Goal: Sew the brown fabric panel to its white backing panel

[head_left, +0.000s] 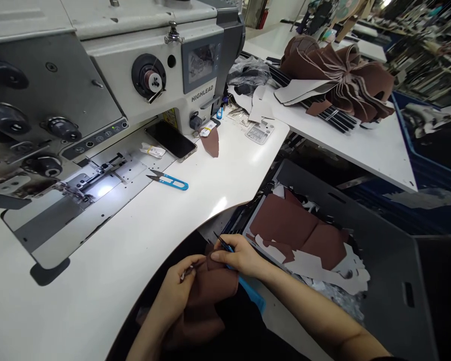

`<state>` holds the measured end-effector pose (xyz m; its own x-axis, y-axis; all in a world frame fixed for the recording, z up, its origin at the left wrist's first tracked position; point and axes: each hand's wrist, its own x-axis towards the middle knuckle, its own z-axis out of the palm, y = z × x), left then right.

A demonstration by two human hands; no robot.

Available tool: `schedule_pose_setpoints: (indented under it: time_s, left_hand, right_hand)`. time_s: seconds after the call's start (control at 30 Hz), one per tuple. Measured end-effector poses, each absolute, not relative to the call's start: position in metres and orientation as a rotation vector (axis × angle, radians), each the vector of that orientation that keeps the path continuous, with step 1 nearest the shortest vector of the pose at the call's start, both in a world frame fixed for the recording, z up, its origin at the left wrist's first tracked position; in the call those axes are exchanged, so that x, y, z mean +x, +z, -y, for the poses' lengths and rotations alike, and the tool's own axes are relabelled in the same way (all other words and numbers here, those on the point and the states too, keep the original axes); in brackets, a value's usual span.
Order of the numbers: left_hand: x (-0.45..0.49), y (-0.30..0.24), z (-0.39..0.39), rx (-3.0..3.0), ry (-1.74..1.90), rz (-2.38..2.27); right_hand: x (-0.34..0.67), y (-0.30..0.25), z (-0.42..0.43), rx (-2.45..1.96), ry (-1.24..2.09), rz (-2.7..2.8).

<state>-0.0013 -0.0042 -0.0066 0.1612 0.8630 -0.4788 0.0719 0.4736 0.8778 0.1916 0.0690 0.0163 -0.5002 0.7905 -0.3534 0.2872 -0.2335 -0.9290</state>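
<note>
Pinching the brown leather piece (214, 293) in my left hand (180, 286) below the surface (143, 235) edge, I am closing my right hand (240, 258) grip on the blue snips (248, 288), risking cutting the leather if they are slipping.

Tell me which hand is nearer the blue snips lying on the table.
Right hand, slightly: blue snips lie up and left of it; left hand is lower, farther away. Both hold brown fabric.
</note>
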Motion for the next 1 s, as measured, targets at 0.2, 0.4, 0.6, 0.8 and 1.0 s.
schedule_pose_setpoints:
  time_s: [0.2,0.4,0.6,0.8,1.0]
  left_hand:
    - [0.002,-0.002,0.006,0.544,0.785,-1.133]
    - [0.007,0.014,0.004,0.563,0.844,-1.286]
    - [0.008,0.017,0.003,0.506,0.861,-1.258]
    - [0.008,0.014,0.004,0.512,0.875,-1.266]
    - [0.011,0.014,0.003,0.538,0.887,-1.238]
  right_hand:
    - [0.2,0.026,-0.057,-1.209,1.28,1.915]
    - [0.212,0.036,-0.042,-1.193,2.422,1.097]
    - [0.216,0.035,-0.041,-1.172,2.696,0.709]
    - [0.215,0.033,-0.042,-1.139,2.744,0.651]
    - [0.209,0.026,-0.033,-1.137,2.696,0.58]
